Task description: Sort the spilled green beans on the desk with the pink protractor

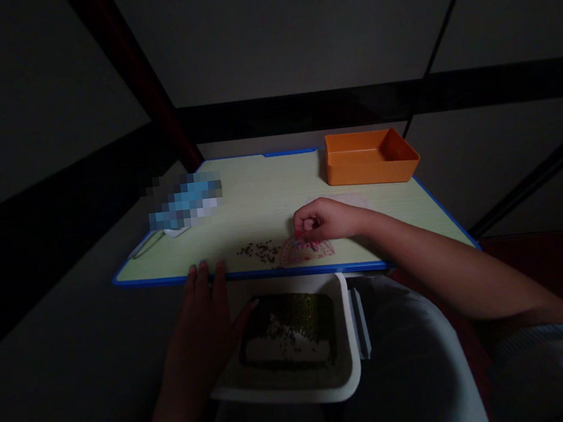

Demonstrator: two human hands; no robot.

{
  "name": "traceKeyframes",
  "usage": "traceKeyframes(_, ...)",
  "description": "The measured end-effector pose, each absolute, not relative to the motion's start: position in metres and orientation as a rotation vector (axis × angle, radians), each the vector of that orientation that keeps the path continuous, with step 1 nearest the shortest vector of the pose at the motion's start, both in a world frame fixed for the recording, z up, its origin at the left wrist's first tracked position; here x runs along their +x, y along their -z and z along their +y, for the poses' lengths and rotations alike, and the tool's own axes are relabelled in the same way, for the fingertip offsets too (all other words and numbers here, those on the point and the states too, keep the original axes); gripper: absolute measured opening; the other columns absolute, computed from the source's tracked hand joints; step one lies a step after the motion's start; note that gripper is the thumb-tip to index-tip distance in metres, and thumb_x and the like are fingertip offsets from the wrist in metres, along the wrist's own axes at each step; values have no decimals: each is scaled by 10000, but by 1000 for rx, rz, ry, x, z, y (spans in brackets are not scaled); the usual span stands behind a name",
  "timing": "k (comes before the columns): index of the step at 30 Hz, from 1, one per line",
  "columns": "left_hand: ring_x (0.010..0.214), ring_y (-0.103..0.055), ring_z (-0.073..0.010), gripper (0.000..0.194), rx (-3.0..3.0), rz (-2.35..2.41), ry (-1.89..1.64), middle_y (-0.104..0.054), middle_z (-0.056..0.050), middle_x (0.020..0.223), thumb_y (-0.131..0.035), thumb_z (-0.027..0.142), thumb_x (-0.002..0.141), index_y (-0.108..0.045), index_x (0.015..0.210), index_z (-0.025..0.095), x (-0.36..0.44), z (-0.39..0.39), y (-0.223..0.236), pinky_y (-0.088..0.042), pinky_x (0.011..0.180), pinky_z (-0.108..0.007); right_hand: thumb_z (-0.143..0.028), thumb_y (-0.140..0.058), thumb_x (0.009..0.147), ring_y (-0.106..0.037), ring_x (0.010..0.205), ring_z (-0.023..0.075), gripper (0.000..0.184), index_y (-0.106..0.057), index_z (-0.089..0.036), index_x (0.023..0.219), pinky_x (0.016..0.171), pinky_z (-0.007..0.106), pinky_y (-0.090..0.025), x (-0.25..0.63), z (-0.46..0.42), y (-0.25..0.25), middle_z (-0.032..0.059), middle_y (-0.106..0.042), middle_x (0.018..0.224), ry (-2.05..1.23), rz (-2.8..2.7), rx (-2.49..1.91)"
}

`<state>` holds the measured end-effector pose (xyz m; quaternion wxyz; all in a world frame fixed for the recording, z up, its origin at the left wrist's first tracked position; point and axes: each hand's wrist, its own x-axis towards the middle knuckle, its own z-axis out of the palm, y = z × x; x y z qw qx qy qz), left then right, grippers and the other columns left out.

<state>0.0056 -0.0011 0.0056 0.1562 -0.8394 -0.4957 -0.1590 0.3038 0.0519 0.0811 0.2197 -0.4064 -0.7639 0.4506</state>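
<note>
My right hand point(327, 219) is closed in a pinch just above a thin, see-through piece with a red pattern point(306, 251) on the table. Whatever its fingertips hold is too small and dark to make out. Left of that piece lies a scatter of small dark grains point(261, 250). My left hand point(206, 313) is spread at the left side of a white plastic container point(325, 393), fingertips by the table's front edge and thumb reaching over the inside. Dark greenish grains point(305, 312) cover much of the container's bottom, with a pale patch showing through.
On the pale table point(254, 197) with a blue edge, an orange open box point(372, 165) stands at the back right. A blurred-out blue item point(185, 202) is at the left with a cable. Another faint pale piece point(353, 199) lies behind my right hand. The container sits over my lap.
</note>
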Motion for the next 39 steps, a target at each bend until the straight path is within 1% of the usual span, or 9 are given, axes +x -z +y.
traceKeyframes(6,1400,-240,-403,880,-2391,-1436,447,-288,-298,1462,-363,659,790,-246,1412,47,6,-1,-6,-334,1082,-530,-74,-578,762,-549,485,63,66,-575,-140,756,489,200,-408,304,51,-81,-51,-598,558,-1253,-2104,-1130)
traceKeyframes(13,1394,-247,-415,894,-2396,-1442,442,-299,-308,1451,-375,666,782,-253,1408,39,6,0,-6,-338,1075,-541,-55,-576,745,-495,463,49,80,-577,-134,756,483,199,-363,304,52,-82,-74,-547,520,-1272,-2122,-1118)
traceKeyframes(16,1398,-244,-408,884,-2401,-1426,450,-296,-298,1459,-377,655,787,-231,1419,56,7,0,-6,-339,1073,-544,-67,-576,744,-519,478,57,72,-574,-138,757,495,204,-377,304,52,-82,-68,-562,527,-1270,-2112,-1121)
traceKeyframes(20,1397,-248,-404,880,-2391,-1430,457,-296,-304,1457,-368,652,793,-235,1418,47,8,-1,-7,-334,1081,-534,-109,-584,751,-550,488,74,37,-568,-143,754,495,212,-399,305,52,-82,-49,-592,544,-1269,-2096,-1114)
traceKeyframes(26,1397,-247,-409,885,-2404,-1436,464,-308,-308,1449,-351,667,790,-252,1411,44,7,-2,-7,-345,1072,-543,-159,-607,754,-539,472,77,45,-565,-143,755,484,216,-405,306,53,-81,-46,-598,539,-1219,-2093,-1096)
traceKeyframes(32,1400,-240,-411,887,-2418,-1432,480,-300,-313,1456,-355,669,788,-256,1409,44,6,-2,-7,-347,1068,-554,-106,-588,752,-553,496,70,39,-575,-142,760,499,211,-414,306,52,-81,-49,-595,555,-1260,-2110,-1111)
traceKeyframes(36,1406,-229,-404,883,-2411,-1442,468,-287,-301,1468,-374,655,790,-221,1425,61,6,-2,-6,-341,1073,-551,-124,-613,751,-536,480,62,55,-563,-144,741,498,208,-406,304,51,-83,-57,-582,536,-1298,-2098,-1108)
traceKeyframes(39,1405,-228,-407,877,-2401,-1429,469,-282,-303,1467,-377,650,792,-234,1419,53,6,-2,-6,-331,1082,-542,-123,-610,753,-527,469,58,55,-560,-143,740,498,210,-413,303,50,-84,-54,-591,542,-1333,-2077,-1092)
